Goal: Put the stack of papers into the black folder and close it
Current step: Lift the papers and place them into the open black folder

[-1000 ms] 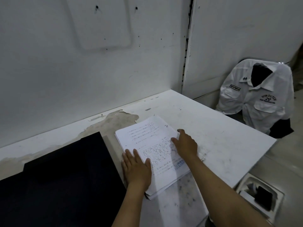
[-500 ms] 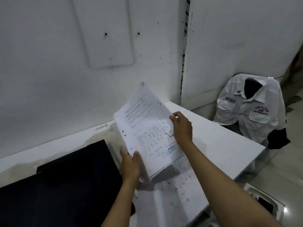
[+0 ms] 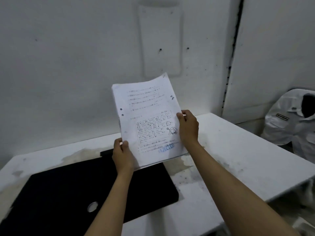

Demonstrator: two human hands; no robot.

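The stack of papers [image 3: 146,116] is white, printed, with punch holes on its left edge and a blue stamp near the bottom. It stands nearly upright in the air above the far right part of the black folder [image 3: 68,189]. My left hand [image 3: 121,155] grips its lower left corner. My right hand [image 3: 188,127] grips its right edge. The black folder lies flat on the white table [image 3: 238,159], to the left, with a round metal ring hole [image 3: 92,206] showing near its front. I cannot tell whether the folder is open or closed.
A white wall [image 3: 68,65] rises right behind the table. A chair draped with a white shirt [image 3: 289,123] stands at the right, beyond the table's edge. The tabletop shows worn, stained patches [image 3: 185,162] beside the folder.
Both hands lifted the stack of papers off the table and stood it upright, carrying it left over the folder. The view has shifted left, showing more of the folder.
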